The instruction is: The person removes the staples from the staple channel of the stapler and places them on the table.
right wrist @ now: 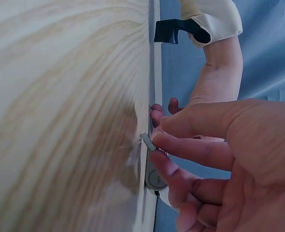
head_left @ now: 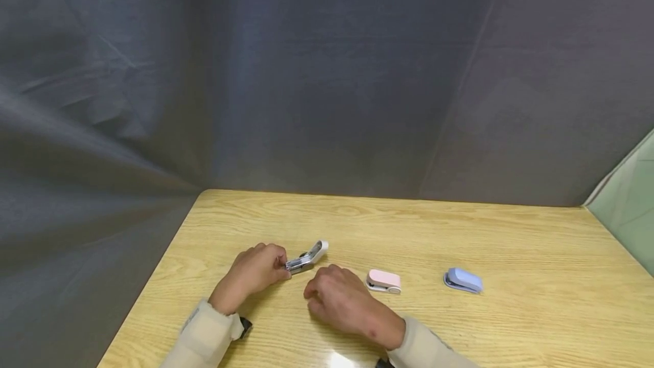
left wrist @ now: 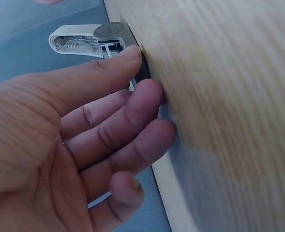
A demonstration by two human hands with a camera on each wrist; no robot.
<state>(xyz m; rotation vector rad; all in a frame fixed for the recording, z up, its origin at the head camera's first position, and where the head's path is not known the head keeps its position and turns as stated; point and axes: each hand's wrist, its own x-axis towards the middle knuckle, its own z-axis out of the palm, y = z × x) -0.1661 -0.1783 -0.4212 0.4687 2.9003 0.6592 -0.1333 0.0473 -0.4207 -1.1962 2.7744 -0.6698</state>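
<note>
A person's left hand [head_left: 258,271] grips the near end of a white stapler [head_left: 319,250], whose cover stands hinged up and away from its metal base on a wood-grain tabletop [head_left: 536,254], with 12 o'clock pointing away from the person in the head view. The white stapler lies between 2 and 3 o'clock from that hand, the thumb set against its side. The right hand [head_left: 344,300], at about 4 o'clock from the white stapler and apart from it, pinches a small grey strip [right wrist: 148,142] between thumb and fingertips, just above the wood. A pink stapler [head_left: 384,280] lies near the right hand at 2 o'clock, its cover down; a blue stapler [head_left: 464,279] lies farther out, at 3 o'clock from the pink one. Pale sleeves [head_left: 201,337] cover both forearms, and a black strap [right wrist: 167,31] shows at the left cuff. Dark cloth [head_left: 332,84] hangs beyond the far edge at 12 o'clock and runs down the side at 9 o'clock.
</note>
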